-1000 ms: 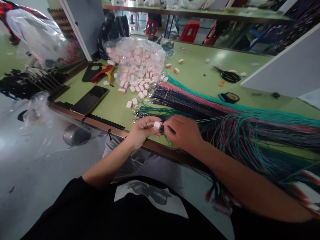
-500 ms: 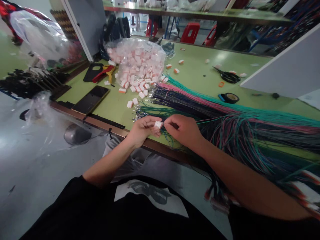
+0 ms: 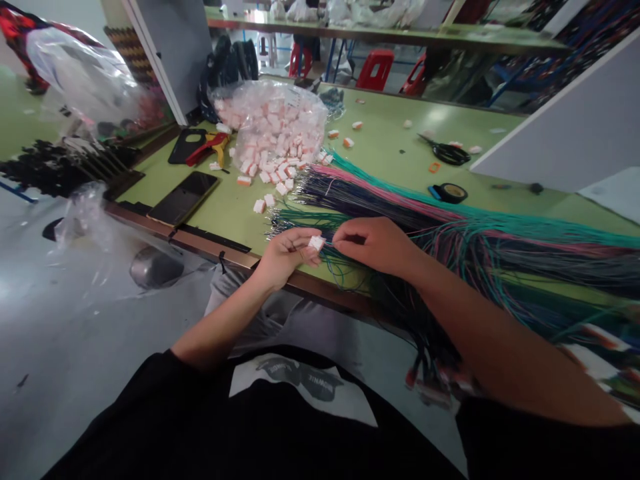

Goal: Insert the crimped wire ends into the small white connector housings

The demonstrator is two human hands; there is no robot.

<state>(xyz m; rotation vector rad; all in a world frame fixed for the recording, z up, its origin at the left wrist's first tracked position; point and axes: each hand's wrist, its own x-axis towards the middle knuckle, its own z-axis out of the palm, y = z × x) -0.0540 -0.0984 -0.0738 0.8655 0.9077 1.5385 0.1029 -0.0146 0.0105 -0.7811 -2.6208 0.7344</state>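
Observation:
Between its thumb and fingers, my left hand [image 3: 285, 257] holds a white connector [image 3: 316, 243] near the table's front edge. Just right of it, my right hand [image 3: 373, 243] is pinched; a thin wire seems to run from its fingertips towards the connector, too small to make out clearly. Behind my hands lie bundles of black, pink and green wires [image 3: 390, 193] with metal tips at their left ends. A clear bag [image 3: 280, 120] spills white and orange connectors onto the table.
A phone [image 3: 183, 199] lies at the left front, with red and yellow pliers [image 3: 209, 149] behind it. Scissors [image 3: 447, 152] and a roll of black tape [image 3: 453, 193] are at the right. Grey partitions [image 3: 565, 127] stand on both sides.
My right hand has moved slightly right, a little away from the connector. My left hand still holds the connector, its fingers slightly shifted. The view has shifted slightly.

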